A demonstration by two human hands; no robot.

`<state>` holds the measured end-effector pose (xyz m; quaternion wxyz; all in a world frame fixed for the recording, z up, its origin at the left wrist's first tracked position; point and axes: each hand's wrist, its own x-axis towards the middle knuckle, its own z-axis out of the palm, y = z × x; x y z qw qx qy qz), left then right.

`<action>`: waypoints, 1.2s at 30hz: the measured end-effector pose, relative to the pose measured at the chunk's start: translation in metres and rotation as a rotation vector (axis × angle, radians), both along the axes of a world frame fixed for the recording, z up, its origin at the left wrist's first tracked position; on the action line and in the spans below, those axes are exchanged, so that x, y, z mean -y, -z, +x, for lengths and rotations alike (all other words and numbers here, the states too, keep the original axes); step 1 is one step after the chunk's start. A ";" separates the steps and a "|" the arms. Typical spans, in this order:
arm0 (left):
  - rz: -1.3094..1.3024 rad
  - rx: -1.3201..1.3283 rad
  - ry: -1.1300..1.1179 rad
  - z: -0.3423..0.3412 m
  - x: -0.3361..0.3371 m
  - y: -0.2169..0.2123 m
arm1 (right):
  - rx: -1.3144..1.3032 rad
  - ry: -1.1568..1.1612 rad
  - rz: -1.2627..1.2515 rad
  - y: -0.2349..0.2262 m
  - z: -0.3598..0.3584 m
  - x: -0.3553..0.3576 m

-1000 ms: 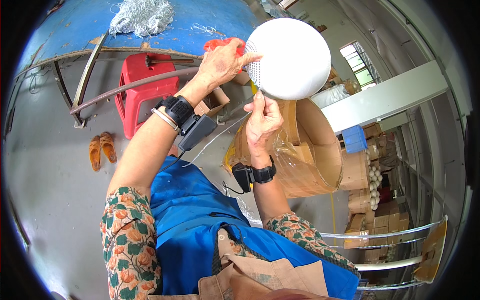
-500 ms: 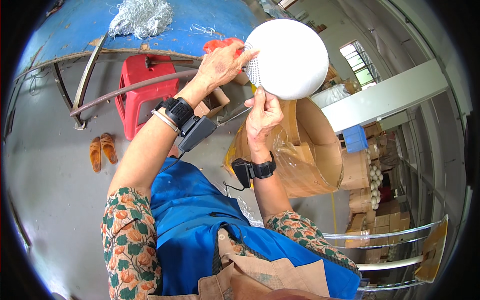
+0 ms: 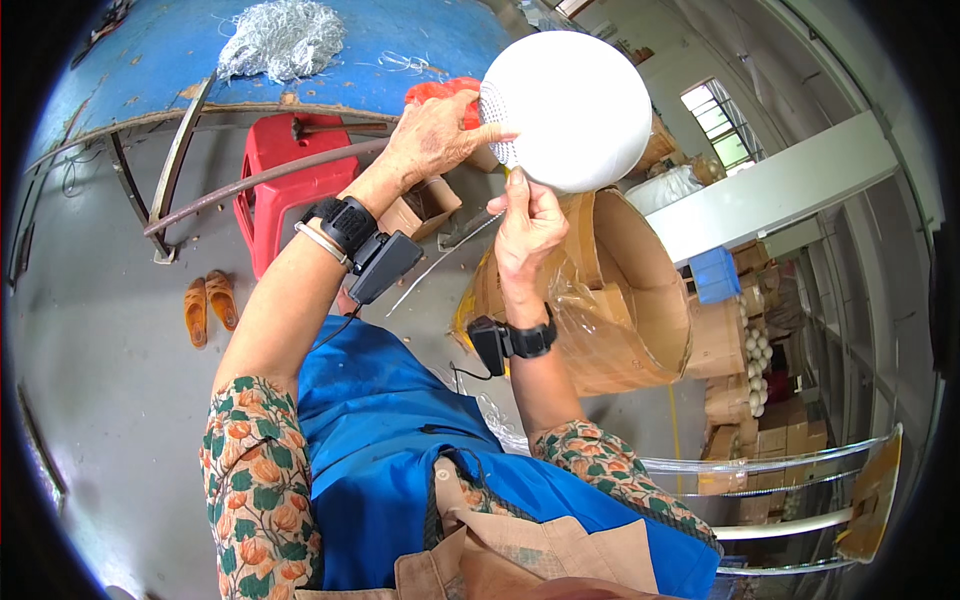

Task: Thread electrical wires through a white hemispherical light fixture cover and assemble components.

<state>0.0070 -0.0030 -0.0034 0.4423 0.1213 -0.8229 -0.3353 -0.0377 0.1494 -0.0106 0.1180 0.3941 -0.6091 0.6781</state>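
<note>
White ball [image 3: 570, 112] held up
Left hand [image 3: 437, 137] grips the ball's left side; right hand [image 3: 530, 228] pinches cord [image 3: 442, 260] at its underside

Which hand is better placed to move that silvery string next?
The right hand, I think: it pinches at the white ball's lower-left edge, and the silvery string trails from it. The left hand is higher up, its thumb against the ball.
</note>
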 end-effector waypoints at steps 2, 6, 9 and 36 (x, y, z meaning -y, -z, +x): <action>0.000 0.016 -0.044 -0.005 0.005 0.007 | 0.002 -0.122 0.052 -0.006 0.006 -0.011; 0.006 0.136 -0.048 0.007 -0.005 -0.009 | 0.028 -0.105 0.097 -0.011 -0.002 -0.021; -0.105 0.114 -0.066 0.007 -0.008 -0.006 | 0.047 -0.095 0.055 -0.007 -0.007 -0.013; 0.177 -0.094 -0.137 0.001 -0.001 -0.009 | 0.063 -0.008 0.006 -0.006 -0.009 0.014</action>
